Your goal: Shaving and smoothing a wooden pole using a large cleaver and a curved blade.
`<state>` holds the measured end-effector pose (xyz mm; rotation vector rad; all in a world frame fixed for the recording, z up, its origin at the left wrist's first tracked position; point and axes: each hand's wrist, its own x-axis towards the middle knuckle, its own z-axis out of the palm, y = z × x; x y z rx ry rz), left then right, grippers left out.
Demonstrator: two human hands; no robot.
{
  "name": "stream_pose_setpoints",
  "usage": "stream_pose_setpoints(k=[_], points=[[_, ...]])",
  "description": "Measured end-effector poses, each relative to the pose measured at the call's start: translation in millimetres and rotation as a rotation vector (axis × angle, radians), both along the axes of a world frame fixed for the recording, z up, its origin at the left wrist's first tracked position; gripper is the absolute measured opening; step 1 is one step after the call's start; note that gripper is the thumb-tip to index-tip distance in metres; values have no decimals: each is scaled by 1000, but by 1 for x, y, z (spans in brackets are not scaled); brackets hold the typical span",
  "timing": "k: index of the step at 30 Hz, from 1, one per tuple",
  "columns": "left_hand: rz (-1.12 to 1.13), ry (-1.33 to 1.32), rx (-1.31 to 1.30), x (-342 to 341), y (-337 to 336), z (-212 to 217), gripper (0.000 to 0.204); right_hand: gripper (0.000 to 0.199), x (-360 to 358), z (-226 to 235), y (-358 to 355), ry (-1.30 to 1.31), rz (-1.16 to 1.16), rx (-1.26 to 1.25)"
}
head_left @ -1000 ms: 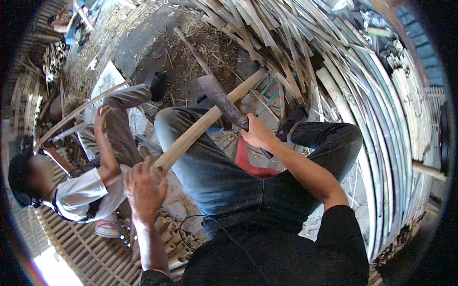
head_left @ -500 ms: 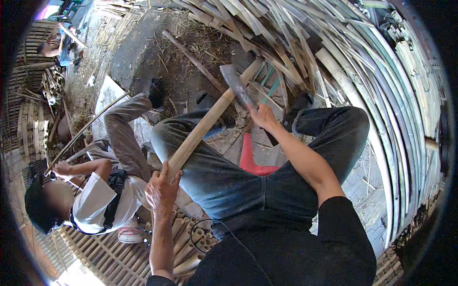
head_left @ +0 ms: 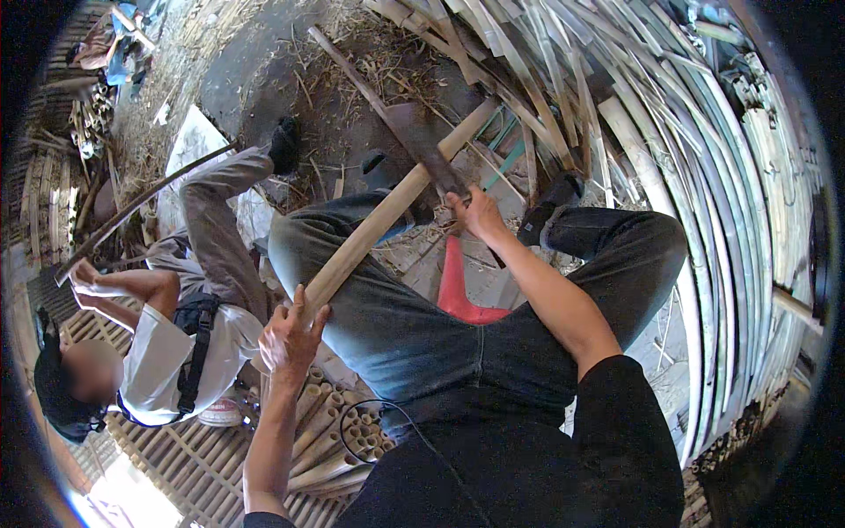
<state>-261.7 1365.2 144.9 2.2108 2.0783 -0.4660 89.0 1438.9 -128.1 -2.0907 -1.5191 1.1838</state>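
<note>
Right hand [head_left: 475,213] closed around the grip of a dark, long-bladed metal hand tool [head_left: 449,179]; left hand [head_left: 290,341] wrapped about the near end of a pale tan, straight, round bamboo pole [head_left: 370,236], thumb on one side, fingers on the other. Pole slants across the person's blue-jeaned left thigh [head_left: 319,231], far end beside a heap of long split bamboo strips [head_left: 563,79]. Blade crosses in front of the pole's far half; whether metal touches bamboo cannot be told from this angle. Judged technique for the blade work: keep the left hand at the near end, well apart from the edge; hold the pole firmly against the thigh so that it neither rolls nor skids; favour short, controlled strokes aimed toward the far end, clear of the knee. A shallow blade angle should limit digging in. Caution also advised to the left, where a co-worker in a white shirt [head_left: 163,361] sits near the left hand. Pole appearance: smooth-looking, evenly pale, slightly browner along one side, fairly uniform in thickness; any nodes or fresh cuts too small to tell. Blade outline partly lost against a brown wooden stick [head_left: 348,75] on the littered ground beyond, so its tip cannot be placed.
</note>
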Motion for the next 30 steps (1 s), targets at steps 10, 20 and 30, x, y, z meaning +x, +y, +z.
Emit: stream_pose_setpoints(k=[10, 20, 30], points=[[-121, -37, 146, -21, -2, -28, 58, 66, -14, -13, -7, 134, 104, 207], [-222, -54, 259, -33, 0, -45, 56, 62, 18, -30, 28, 169, -187, 16], [-193, -44, 225, -38, -2, -41, 52, 61, 10, -22, 14, 117, 14, 66]])
